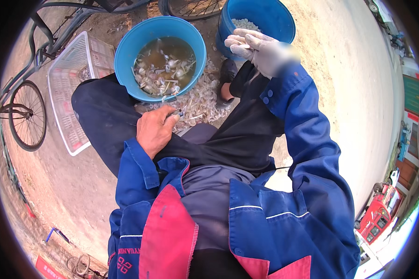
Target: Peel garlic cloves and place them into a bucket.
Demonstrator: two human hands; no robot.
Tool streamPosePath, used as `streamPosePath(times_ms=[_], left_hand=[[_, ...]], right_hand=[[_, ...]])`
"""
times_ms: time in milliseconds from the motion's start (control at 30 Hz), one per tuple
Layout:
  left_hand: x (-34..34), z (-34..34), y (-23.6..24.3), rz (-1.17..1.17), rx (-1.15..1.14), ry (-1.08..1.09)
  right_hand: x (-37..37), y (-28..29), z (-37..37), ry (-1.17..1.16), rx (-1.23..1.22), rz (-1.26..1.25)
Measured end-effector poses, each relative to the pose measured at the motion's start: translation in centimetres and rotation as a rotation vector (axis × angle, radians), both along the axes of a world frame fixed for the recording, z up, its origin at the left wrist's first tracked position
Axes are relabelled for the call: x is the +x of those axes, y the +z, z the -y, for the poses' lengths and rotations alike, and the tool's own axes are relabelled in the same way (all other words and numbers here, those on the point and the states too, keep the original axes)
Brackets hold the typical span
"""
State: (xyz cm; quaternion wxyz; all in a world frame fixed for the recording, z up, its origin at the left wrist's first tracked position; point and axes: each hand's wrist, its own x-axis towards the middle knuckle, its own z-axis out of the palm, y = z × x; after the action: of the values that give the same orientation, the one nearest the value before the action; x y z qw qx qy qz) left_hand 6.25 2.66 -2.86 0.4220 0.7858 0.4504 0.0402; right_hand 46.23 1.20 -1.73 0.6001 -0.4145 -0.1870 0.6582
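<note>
My bare left hand rests over my lap, fingers curled round a small dark object, perhaps a tool, just below a blue basin. In the basin, pale bulbs and papery skins float in murky water, apparently garlic. My right hand, in a whitish knit glove, is raised with its fingers extended at the near rim of a blue bucket that holds small white pieces; I see nothing held in it. Loose peelings lie between my legs around the basin.
A white slatted crate stands left of the basin. A bicycle frame and wheel are at the far left, another wheel behind the basin. Pale ground stretches right toward a red vehicle.
</note>
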Motion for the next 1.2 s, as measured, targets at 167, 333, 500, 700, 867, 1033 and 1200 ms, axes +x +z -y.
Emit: streamPosePath(times_ms=[167,333,500,700,867,1033,1200], left_hand=[[-0.3,0.6,1.1,0.066,0.002,0.017],[-0.9,1.3,2.5,0.141,0.014,0.046],[-0.9,1.8,4.2,0.197,0.019,0.06],[-1.5,2.1,5.2,0.253,0.007,0.071],[-2.4,2.8,5.4,0.274,0.033,0.123],[-4.4,1.8,8.1,0.229,0.066,0.108],[-5.1,1.7,9.4,0.211,0.037,0.105]], right_hand=[[-4.5,1.7,2.5,0.051,-0.042,-0.002],[-9.7,3.4,4.7,0.06,-0.196,0.017],[-12.8,3.5,6.5,0.082,-0.234,0.131],[-16.1,6.4,7.2,0.135,-0.225,0.145],[-17.5,6.2,7.2,0.135,-0.225,0.106],[-20.0,8.0,7.2,0.134,-0.192,0.112],[-21.0,9.5,7.2,0.125,-0.23,0.179]])
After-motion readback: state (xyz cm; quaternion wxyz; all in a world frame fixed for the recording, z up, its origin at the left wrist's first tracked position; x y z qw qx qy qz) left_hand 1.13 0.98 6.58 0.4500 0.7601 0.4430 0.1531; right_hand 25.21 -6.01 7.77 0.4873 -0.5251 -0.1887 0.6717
